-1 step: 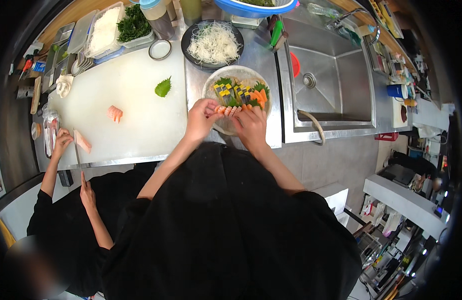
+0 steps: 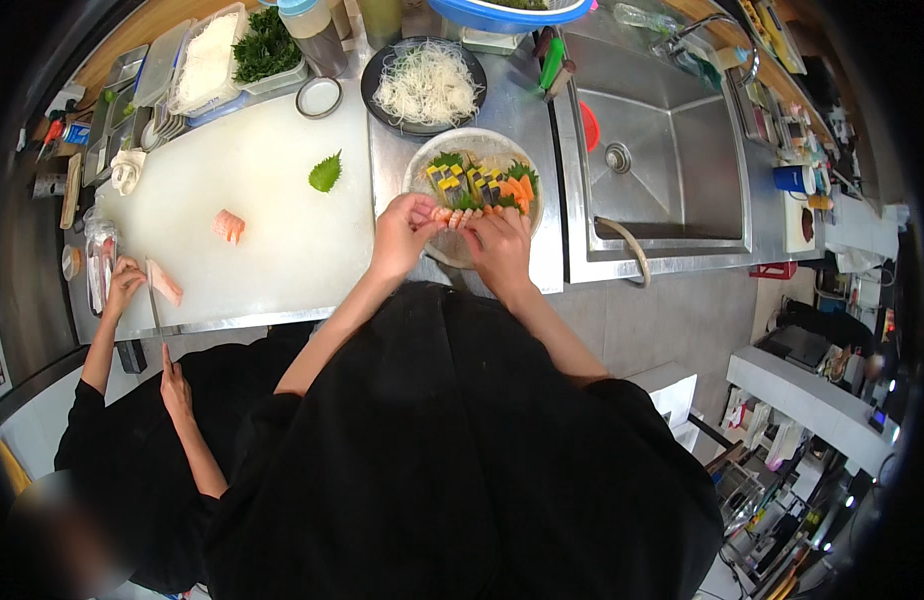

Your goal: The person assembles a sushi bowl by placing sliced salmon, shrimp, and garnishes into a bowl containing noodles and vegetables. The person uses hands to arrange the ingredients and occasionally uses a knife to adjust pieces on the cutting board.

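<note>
I have the left hand (image 2: 400,240) at the near-left part of a round, pale grey plate (image 2: 449,252), its thumb and fingers drawn narrow around one end of a row of pink-orange fish slices (image 2: 458,218). The right hand (image 2: 500,245) has its fingers bunched close on the row's other end. The row runs along the plate's near side; I cannot tell whether it rests fully or is slightly raised. Farther in on the plate I see dark, yellow-topped pieces (image 2: 449,185) and, right of them, bright orange slices (image 2: 523,188). Left of the plate, a serrated green leaf (image 2: 326,173) lies on a white cutting board (image 2: 272,250); beyond the plate sits a round black bowl (image 2: 375,112) of white shreds (image 2: 427,85).
</note>
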`<state>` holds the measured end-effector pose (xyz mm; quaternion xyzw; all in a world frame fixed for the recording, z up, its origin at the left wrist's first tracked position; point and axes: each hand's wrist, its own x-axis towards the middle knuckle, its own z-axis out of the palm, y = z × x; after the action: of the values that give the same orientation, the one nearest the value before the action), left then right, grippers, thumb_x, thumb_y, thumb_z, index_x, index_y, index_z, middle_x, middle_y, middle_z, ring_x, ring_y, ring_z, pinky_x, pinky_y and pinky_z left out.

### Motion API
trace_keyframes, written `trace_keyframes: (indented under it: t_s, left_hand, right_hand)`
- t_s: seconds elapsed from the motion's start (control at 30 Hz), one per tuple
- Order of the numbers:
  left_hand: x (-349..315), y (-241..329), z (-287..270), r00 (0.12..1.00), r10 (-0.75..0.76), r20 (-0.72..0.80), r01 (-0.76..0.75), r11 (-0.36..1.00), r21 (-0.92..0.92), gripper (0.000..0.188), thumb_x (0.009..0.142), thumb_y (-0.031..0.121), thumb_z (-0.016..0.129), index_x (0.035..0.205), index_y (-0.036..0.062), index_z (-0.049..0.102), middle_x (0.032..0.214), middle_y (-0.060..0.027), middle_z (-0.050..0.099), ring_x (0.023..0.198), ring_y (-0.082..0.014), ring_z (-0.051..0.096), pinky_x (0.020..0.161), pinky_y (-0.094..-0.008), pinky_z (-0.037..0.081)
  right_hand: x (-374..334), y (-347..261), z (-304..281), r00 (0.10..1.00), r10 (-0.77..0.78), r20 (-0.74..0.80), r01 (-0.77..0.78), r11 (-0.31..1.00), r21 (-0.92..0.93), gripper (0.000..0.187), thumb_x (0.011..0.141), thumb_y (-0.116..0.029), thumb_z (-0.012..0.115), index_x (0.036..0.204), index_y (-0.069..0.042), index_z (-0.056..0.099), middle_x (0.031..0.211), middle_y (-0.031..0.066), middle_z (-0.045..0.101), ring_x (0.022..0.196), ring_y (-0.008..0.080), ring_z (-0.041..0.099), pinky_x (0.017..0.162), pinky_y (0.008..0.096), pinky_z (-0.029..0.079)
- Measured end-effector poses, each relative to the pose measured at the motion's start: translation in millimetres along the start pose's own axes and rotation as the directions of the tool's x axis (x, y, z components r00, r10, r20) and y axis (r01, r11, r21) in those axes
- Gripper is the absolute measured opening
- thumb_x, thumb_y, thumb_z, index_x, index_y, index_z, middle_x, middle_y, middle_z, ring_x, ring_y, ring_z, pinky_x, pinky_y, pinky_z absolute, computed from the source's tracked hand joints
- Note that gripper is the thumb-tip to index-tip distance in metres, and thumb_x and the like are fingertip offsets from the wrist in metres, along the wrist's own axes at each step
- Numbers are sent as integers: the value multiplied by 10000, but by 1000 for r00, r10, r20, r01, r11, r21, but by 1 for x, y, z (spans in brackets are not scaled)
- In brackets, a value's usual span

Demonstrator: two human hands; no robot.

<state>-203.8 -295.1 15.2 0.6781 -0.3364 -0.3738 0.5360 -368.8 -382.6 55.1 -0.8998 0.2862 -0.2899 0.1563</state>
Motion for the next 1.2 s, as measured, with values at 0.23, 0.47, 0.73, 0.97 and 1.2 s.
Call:
trace_keyframes:
  t_s: [0.23,0.47,0.73,0.97,1.2]
  left_hand:
    - [3,23,-1,999,41,11,-42,997,69,356,785,-80,785,1099,-22,628,1022,-70,645,813,-112,648,741,-249,557]
    - [0,9,-10,998,37,43,-41,993,107,370,770,-71,796,1096,10,641,1002,-62,637,764,-113,616,699,-256,542]
    - [2,16,-4,970,241,39,-242,927,286,325,775,-43,788,1068,42,675,955,-65,638,706,-147,590,643,-283,512]
    - [-8,17,-9,956,293,31,-288,904,315,288,808,-4,774,1087,33,712,982,-98,625,721,-194,607,663,-302,520]
    - [0,19,-10,957,277,88,-291,907,304,284,814,23,778,1091,23,718,971,-103,633,770,-215,637,700,-316,535]
  right_hand:
    - [1,-3,2,1000,15,-14,-15,1000,-27,161,729,-134,816,871,-108,744,826,21,688,853,230,591,769,384,418]
    - [12,-4,12,996,-68,-60,67,997,-28,130,747,-134,780,866,-119,731,817,9,618,839,231,542,735,388,388]
    - [13,-4,9,990,-95,-100,92,995,-27,124,745,-132,778,862,-127,736,793,-2,584,840,227,536,735,381,387]
    - [15,-6,8,995,-66,-74,64,997,-31,159,727,-133,811,873,-110,752,825,1,622,883,236,557,771,386,404]
    - [14,-2,13,995,-63,-73,62,998,-15,153,722,-125,810,862,-104,752,823,8,625,894,244,553,788,393,410]
